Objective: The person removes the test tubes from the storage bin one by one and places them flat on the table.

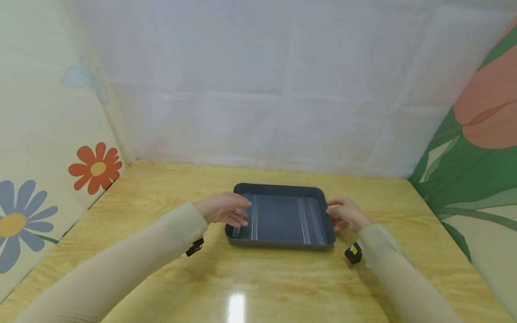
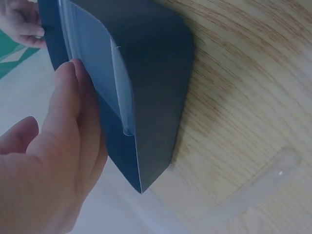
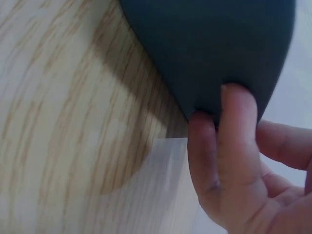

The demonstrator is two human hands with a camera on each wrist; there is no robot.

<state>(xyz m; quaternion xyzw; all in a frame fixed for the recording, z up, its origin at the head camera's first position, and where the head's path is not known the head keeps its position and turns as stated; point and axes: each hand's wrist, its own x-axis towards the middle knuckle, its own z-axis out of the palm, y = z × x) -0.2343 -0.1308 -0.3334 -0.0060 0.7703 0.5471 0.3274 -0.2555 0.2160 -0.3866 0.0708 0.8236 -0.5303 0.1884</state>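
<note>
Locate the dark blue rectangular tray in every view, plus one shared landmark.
Head: dark blue rectangular tray, just below and right of centre.
Left wrist: tray, upper left to middle, cut off at top.
Right wrist: tray, upper middle to right, cut off at top.
Shared landmark: yellowish wood-grain table.

Tray [image 3: 209,53] cropped in wrist views, tulip [image 1: 490,107] cropped in head view

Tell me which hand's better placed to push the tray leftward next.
Probably the right hand: its fingertips touch the tray from outside, while the left hand reaches over the opposite end.
</note>
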